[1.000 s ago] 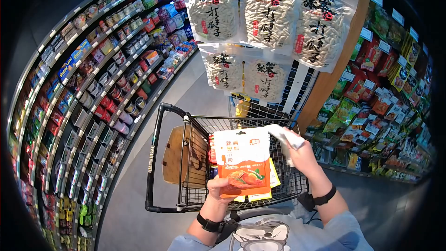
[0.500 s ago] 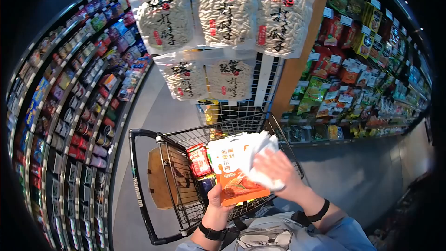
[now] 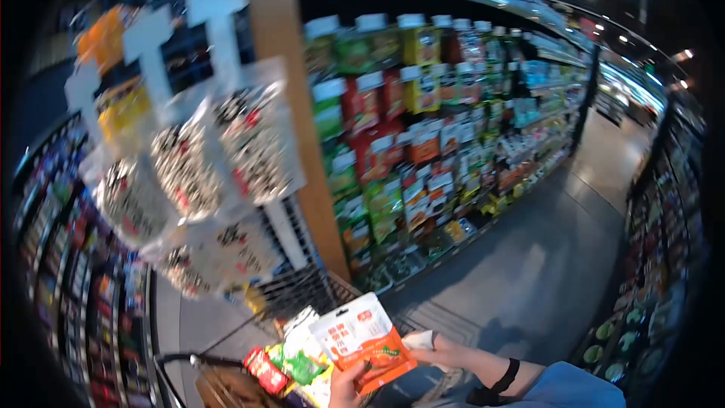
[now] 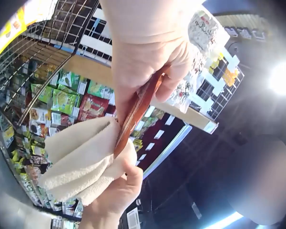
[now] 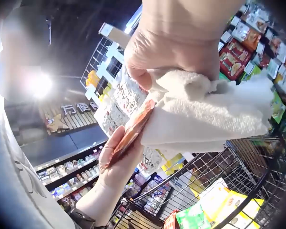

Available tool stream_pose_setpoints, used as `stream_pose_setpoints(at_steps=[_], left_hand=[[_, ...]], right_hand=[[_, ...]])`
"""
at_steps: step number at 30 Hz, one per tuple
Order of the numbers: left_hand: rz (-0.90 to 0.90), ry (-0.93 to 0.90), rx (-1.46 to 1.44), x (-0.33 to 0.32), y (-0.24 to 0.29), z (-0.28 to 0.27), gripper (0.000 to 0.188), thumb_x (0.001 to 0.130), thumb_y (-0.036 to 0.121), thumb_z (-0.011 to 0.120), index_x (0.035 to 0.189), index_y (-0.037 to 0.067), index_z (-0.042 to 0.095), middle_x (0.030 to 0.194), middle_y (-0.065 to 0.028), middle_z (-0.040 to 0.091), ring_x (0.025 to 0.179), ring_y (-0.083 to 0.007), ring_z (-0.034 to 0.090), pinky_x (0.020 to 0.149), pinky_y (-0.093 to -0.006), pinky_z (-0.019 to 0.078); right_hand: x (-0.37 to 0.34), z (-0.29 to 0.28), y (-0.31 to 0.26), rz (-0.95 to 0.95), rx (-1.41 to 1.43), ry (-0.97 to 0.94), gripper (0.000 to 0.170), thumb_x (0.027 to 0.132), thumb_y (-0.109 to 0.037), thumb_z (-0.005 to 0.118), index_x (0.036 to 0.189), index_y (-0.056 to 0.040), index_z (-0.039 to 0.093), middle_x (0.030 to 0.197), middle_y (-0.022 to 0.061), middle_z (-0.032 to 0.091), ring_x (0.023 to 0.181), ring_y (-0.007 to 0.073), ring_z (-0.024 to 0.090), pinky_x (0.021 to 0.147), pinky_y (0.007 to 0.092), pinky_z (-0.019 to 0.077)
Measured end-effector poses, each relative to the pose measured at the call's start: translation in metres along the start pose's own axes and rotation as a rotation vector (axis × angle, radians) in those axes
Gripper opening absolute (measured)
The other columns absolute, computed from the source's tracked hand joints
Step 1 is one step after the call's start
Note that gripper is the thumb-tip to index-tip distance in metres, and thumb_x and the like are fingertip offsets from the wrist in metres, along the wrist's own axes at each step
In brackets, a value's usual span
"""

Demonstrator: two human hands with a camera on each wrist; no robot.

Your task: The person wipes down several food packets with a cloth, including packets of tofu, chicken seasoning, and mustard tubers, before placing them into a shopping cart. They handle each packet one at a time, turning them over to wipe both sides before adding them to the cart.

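Evidently my left hand (image 3: 345, 389) pinches the orange-and-white pouch (image 3: 370, 344) low down over the cart (image 5: 260, 180), presumably leaving its front and edge within the cloth's reach, while my right hand (image 4: 115, 193) has its fingers closed on that white cloth (image 4: 81, 160) at the pouch's edge. Half a second ago the cloth covered part of the printed front; now that face shows, and my view has swung towards the packet rack (image 3: 425, 145).

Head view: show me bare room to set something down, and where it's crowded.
Bare floor runs between the wall of packets and right shelves; a narrower strip lies between the left shelves and the cart. Crowded: the cart, where red, green and yellow packets lie together.
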State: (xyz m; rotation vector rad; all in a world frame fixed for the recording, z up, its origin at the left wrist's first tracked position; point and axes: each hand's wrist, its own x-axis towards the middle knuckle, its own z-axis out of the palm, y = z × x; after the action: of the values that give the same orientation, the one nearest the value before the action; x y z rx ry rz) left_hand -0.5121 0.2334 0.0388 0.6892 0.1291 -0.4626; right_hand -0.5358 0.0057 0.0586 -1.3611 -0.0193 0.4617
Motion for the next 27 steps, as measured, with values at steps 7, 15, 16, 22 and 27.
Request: stream_pose_setpoints(at_steps=[7, 15, 16, 22, 27], left_hand=[[-0.056, -0.096, 0.219, 0.042, -0.091, 0.102, 0.026, 0.083, 0.003, 0.061, 0.106, -0.007, 0.059, 0.098, -0.0151, 0.065, 0.088, -0.0242, 0.065, 0.077, -0.0348, 0.0545], [0.065, -0.219, 0.550, 0.111, -0.225, 0.198, 0.030, 0.089, 0.013, 0.061, 0.115, 0.000, 0.052, 0.103, -0.0090, 0.062, 0.094, -0.0181, 0.061, 0.079, -0.0320, 0.0516], [-0.002, -0.224, 0.528, 0.117, -0.233, 0.212, 0.036, 0.089, 0.012, 0.060, 0.121, 0.000, 0.049, 0.111, -0.0105, 0.061, 0.100, -0.0184, 0.060, 0.085, -0.0338, 0.0506], [-0.087, -0.194, 0.659, 0.145, -0.277, 0.259, 0.022, 0.091, 0.016, 0.059, 0.109, 0.002, 0.059, 0.096, -0.0037, 0.065, 0.086, -0.0082, 0.059, 0.075, -0.0238, 0.0483], [-0.152, -0.227, 0.750, 0.168, -0.275, 0.283, 0.024, 0.090, 0.009, 0.059, 0.112, -0.001, 0.057, 0.106, -0.0069, 0.064, 0.094, -0.0115, 0.060, 0.087, -0.0275, 0.0478]], right_hand=[[-0.077, -0.099, -0.019, -0.035, -0.432, 0.271, 0.028, 0.083, -0.023, 0.070, 0.100, -0.0010, 0.063, 0.084, 0.0009, 0.064, 0.076, 0.0064, 0.053, 0.068, 0.0243, 0.0448], [-0.175, -0.238, 0.004, -0.192, -0.236, 0.606, 0.023, 0.078, -0.017, 0.074, 0.093, -0.0024, 0.065, 0.080, 0.0000, 0.065, 0.071, 0.0067, 0.055, 0.063, 0.0257, 0.0454], [-0.186, -0.249, 0.003, -0.180, -0.192, 0.676, 0.021, 0.078, -0.014, 0.074, 0.092, -0.0024, 0.064, 0.080, 0.0001, 0.064, 0.071, 0.0068, 0.056, 0.064, 0.0262, 0.0465], [-0.221, -0.309, 0.020, -0.165, -0.090, 0.742, 0.016, 0.079, -0.006, 0.069, 0.093, 0.0000, 0.061, 0.084, 0.0036, 0.064, 0.074, 0.0096, 0.058, 0.065, 0.0276, 0.0481], [-0.206, -0.337, 0.020, -0.220, 0.005, 0.707, 0.017, 0.080, -0.003, 0.068, 0.094, 0.0015, 0.060, 0.087, 0.0050, 0.064, 0.076, 0.0107, 0.059, 0.067, 0.0279, 0.0486]])
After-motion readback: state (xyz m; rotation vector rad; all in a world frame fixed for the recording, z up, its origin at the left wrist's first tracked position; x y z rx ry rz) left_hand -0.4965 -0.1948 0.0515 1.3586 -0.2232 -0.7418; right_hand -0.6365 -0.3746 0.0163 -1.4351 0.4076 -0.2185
